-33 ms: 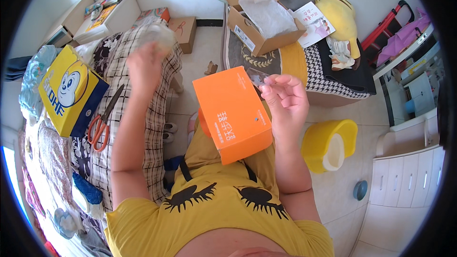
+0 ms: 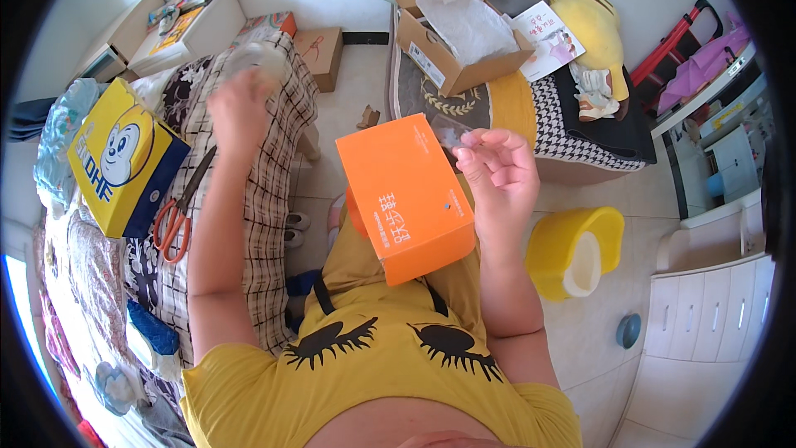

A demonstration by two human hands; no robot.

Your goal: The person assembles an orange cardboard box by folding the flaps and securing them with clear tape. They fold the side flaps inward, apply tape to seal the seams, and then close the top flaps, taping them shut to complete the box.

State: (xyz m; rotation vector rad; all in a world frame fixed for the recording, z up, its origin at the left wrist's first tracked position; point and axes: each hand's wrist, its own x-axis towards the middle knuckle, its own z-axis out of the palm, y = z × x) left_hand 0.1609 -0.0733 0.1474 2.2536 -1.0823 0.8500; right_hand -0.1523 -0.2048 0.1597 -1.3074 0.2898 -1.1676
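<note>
An orange cardboard box (image 2: 398,182) rests on my lap, tilted. Beside its upper right corner, my right hand (image 2: 502,178) is closed in a pinch on a small clear plastic strip (image 2: 448,131) that reaches over the box's edge. Out to the left, above the checked bedcover, my left hand (image 2: 238,108) is blurred by motion. At its fingers is a pale, see-through round thing (image 2: 260,58), which looks like a roll of clear tape. Orange-handled scissors (image 2: 172,220) lie on the bed (image 2: 265,224) next to my left forearm.
A yellow and blue box (image 2: 124,158) sits on the bed at the left. Ahead, an opened brown carton (image 2: 468,70) with white paper stands on a cloth-covered seat, beside a yellow plush toy (image 2: 584,21). To my right are a yellow plastic bin (image 2: 551,257) and a white cabinet (image 2: 705,315).
My left hand and the see-through round thing have shifted slightly to the left. My right hand and the orange box have barely moved.
</note>
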